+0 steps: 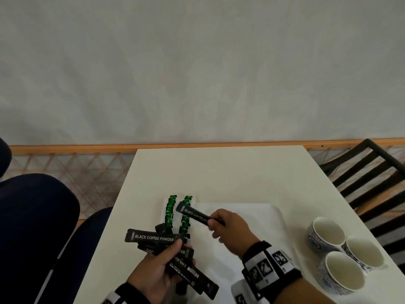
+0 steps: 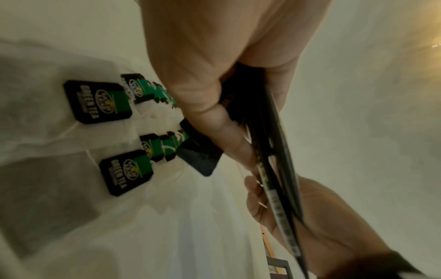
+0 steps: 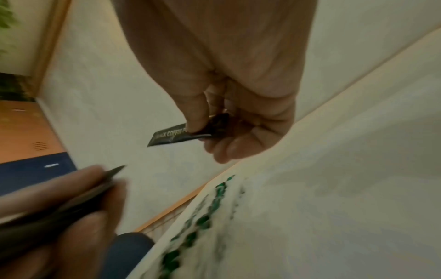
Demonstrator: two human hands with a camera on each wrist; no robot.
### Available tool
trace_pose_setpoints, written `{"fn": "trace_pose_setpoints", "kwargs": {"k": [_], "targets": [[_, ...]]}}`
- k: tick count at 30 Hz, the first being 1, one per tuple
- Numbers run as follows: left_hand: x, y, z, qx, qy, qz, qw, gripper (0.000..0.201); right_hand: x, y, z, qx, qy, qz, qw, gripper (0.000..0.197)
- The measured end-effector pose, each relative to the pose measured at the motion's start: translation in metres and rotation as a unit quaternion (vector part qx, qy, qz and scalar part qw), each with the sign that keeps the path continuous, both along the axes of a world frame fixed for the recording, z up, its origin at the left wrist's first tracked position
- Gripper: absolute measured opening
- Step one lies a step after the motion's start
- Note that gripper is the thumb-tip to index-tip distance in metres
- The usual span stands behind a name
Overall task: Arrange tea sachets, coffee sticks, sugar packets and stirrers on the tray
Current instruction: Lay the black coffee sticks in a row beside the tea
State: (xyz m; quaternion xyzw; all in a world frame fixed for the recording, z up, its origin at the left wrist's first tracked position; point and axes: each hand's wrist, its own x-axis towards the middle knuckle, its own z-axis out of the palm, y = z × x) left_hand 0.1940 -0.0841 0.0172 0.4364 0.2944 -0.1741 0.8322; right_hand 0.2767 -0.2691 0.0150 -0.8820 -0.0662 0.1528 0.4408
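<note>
Left hand (image 1: 153,274) grips a fanned bundle of black coffee sticks (image 1: 153,238), thumb pressed on top, held low over the near left part of the white worktop (image 1: 219,172). Beyond it, two overlapping rows of green tea sachets (image 1: 171,211) lie at the left edge of the white tray (image 1: 263,211); only the left wrist view resolves their "GREEN TEA" tags (image 2: 102,101) and gauze bags. Right hand (image 1: 230,227) pinches a single coffee stick (image 1: 195,213) by one end, raised above the tray, its free end over the sachets; the right wrist view confirms thumb and fingers clamped on it. Three empty patterned cups (image 1: 341,249) stand clustered at right, seen in the head view only.
</note>
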Motion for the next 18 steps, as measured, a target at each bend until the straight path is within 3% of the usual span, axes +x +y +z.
{"fn": "trace_pose_setpoints", "kwargs": {"k": [3, 6, 13, 18], "targets": [[0.002, 0.004, -0.001, -0.013, 0.026, -0.016, 0.999, 0.03, 0.032, -0.014, -0.016, -0.158, -0.018, -0.019, 0.987, 0.011], [0.002, 0.009, -0.004, -0.015, 0.035, -0.02, 0.999, 0.021, 0.053, -0.021, -0.031, -0.254, 0.033, 0.002, 0.967, 0.017], [0.003, 0.019, -0.001, 0.0, 0.044, 0.007, 0.999, 0.016, 0.07, -0.014, -0.047, -0.299, 0.027, 0.006, 0.954, 0.003], [0.002, 0.021, -0.001, 0.001, 0.041, 0.022, 0.999, 0.027, 0.065, -0.015, -0.051, -0.368, -0.034, 0.066, 0.927, 0.019]]}}
